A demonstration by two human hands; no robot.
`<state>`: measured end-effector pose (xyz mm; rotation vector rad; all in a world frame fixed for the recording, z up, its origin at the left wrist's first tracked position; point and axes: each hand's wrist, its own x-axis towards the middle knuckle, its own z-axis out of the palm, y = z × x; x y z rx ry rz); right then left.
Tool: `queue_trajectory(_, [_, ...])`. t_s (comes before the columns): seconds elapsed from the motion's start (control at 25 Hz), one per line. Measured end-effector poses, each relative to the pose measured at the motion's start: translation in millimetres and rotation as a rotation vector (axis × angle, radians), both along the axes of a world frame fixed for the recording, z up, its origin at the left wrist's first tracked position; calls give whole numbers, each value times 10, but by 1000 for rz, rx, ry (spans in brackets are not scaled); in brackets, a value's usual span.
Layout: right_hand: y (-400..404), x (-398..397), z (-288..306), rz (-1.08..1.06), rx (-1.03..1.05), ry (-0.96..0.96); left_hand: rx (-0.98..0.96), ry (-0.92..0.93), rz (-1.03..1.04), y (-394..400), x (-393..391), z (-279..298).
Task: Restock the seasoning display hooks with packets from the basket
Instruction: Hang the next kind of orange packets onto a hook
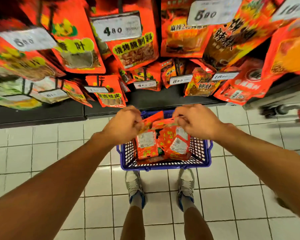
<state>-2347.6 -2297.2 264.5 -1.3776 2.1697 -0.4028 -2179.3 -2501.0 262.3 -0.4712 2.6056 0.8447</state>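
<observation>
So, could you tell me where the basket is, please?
The blue basket sits on the tiled floor, centre of the head view, just ahead of the person's shoes.

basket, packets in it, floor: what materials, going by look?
Basket: likely moulded plastic, blue, with an open lattice wall.
Packets: probably glossy plastic film; they crinkle and catch the light, with white printed labels on the back.
Floor: seemingly glazed ceramic tile, off-white squares with dark grout lines and a slight sheen.

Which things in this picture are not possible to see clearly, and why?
- Head view: the fingertips of the left hand and right hand are hidden behind the held packet.
- The hooks are covered by the hanging packets.
- The basket bottom is covered by packets.
- The price tags are blurred; the small print is unreadable.
</observation>
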Motion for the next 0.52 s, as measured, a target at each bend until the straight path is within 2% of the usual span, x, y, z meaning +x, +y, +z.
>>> queue_trajectory(0.2, [-268,-177,1361,-144,-248,-139,159,95,-4,-206,-79,1425])
queue_trajectory(0.4, [-438,-217,2777,-193,-409,-287,152,194,-116,-413,-142,3060])
queue_trajectory(0.52, [-504,-159,3677,-240,-552,-376,218,259,-60,-491,-122,4066])
